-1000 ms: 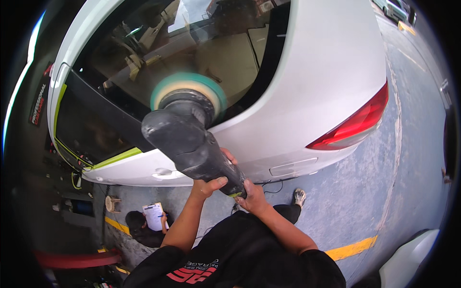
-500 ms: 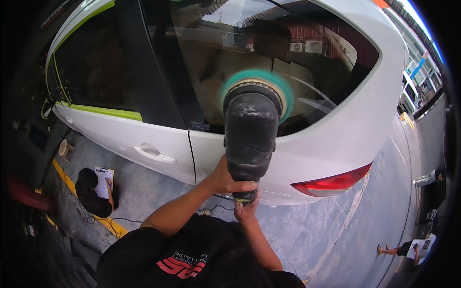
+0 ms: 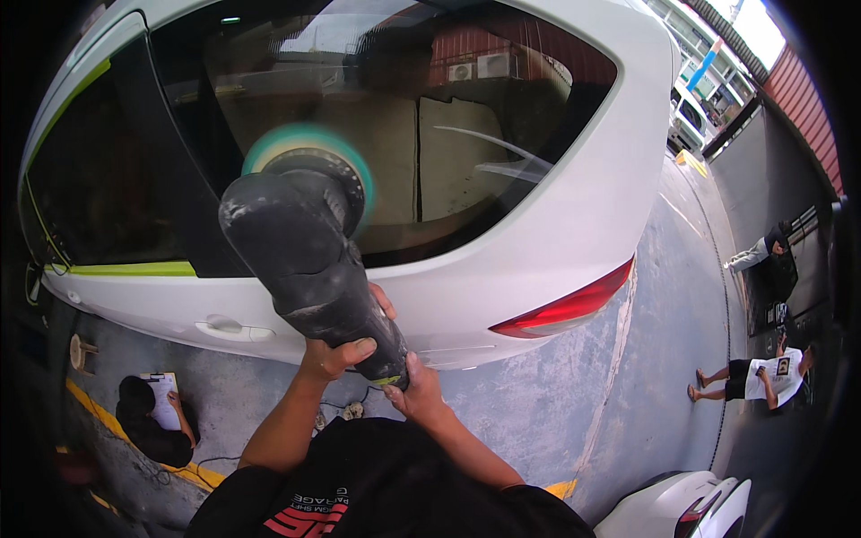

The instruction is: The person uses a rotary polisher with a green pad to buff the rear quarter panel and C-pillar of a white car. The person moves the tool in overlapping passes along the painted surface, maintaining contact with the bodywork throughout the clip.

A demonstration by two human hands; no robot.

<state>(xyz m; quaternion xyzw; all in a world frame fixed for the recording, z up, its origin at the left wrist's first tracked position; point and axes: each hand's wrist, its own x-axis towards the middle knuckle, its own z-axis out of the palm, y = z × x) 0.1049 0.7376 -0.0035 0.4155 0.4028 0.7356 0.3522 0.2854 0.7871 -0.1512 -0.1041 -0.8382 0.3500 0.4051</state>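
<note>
On rear side window (image 3: 466,170), green pad (image 3: 309,133) of your polisher (image 3: 314,269) shifted L just now; fwd section likely getting worked. L hand (image 3: 334,359) + R hand (image 3: 420,389) both gripping it.

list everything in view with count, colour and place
car: 1, white, ahead
side windows: 2, dark, on car
tape: at least 2 strips, lime, around left window
tail light: 1, red, on car
polisher: 1, black, in both hands
pad: 1, teal and cream, over right window
person: 1, black top, lower left
clipboard: 1, white paper, with that person
stool: 1, beige, lower left
floor: 1, grey, below car
second car: 1, white, lower right
distant vehicle: 1, white, upper right
standing person: 1, white top, far right
shirt: 1, black, bottom
left hand, right hand: 1 each, bare, on polisher
</note>
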